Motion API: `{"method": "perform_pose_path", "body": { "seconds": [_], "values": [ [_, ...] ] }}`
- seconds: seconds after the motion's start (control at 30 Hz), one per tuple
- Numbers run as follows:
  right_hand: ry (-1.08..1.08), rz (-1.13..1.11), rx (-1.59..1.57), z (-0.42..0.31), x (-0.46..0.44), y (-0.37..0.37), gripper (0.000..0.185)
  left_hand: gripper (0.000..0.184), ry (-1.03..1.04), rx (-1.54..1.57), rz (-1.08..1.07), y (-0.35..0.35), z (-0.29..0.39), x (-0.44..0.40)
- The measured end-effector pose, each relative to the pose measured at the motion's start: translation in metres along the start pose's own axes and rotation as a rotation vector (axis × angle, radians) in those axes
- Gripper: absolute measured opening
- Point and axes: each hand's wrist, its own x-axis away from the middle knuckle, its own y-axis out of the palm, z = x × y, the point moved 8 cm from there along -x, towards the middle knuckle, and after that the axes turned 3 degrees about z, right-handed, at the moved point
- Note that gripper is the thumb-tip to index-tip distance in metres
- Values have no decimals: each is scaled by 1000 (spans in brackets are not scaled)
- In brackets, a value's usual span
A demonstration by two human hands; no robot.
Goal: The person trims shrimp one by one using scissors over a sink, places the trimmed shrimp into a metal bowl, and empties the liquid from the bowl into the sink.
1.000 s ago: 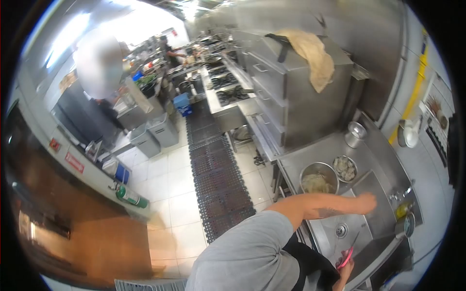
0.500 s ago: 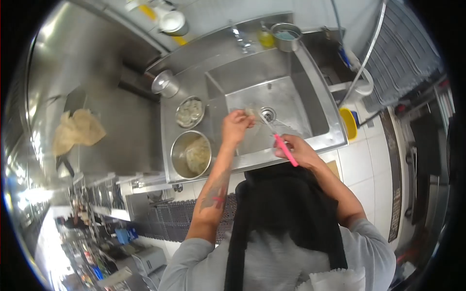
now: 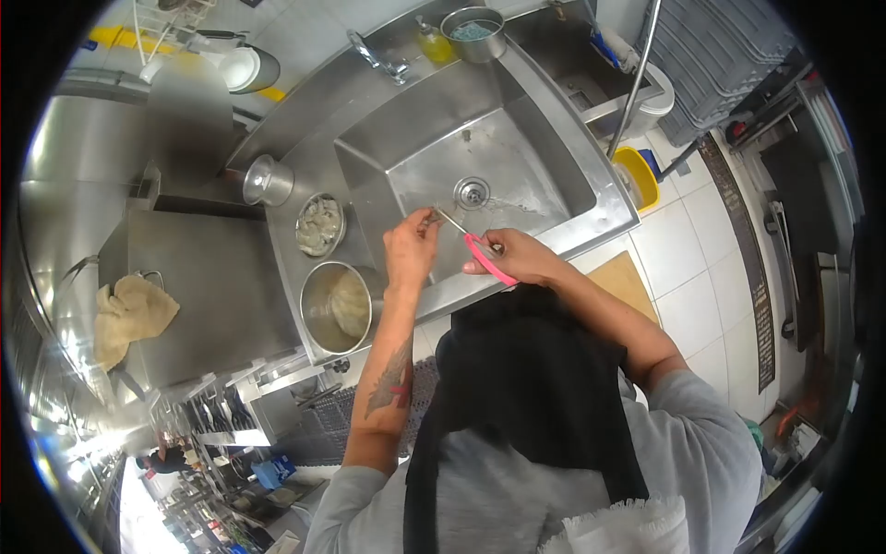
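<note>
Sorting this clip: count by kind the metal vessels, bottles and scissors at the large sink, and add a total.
Metal vessels: 4 (deep pot, bowl of pale pieces, small container, pot with teal contents)
Pump bottles: 1 (yellow-green liquid)
Scissors: 1 (pink-handled scissors, in the right hand)
Total: 6

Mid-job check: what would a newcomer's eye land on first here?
Probably the bright pink scissors in the right hand, tips at a small item pinched in the left hand, over the near side of the big steel sink. Next, the yellow container on the floor, just right of the sink.
</note>
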Motion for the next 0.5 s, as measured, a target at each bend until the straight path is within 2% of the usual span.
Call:
{"method": "perform_pose_path", "body": {
  "seconds": [0.1, 0.17, 0.2, 0.23, 0.3, 0.33, 0.4, 0.5],
  "values": [
    [19, -51, -51, 14, -13, 1, 60, 24, -17, -32, -15, 1, 2, 1],
    [125, -99, -294, 26, -17, 3, 56, 24, -45, 43, -10, 6, -10, -2],
    [81, -25, -203, 19, -15, -6, 64, 25, -74, 118, -2, 9, -18, -4],
    [80, -26, -201, 14, -11, -7, 64, 25, -74, 119, 0, 11, -24, -6],
    [-39, 239, 248, -8, 6, -31, 69, 30, -106, 118, 33, 11, -37, -7],
    [-38, 238, 251, -14, 12, -31, 69, 30, -108, 120, 34, 11, -35, -7],
    [-56, 118, 254, -20, 16, -22, 88, 30, -69, 40, 56, 6, -24, -6],
    [-49, 100, 237, -12, 11, -13, 84, 27, -146, 52, 38, 5, -10, -3]
  ]
}}
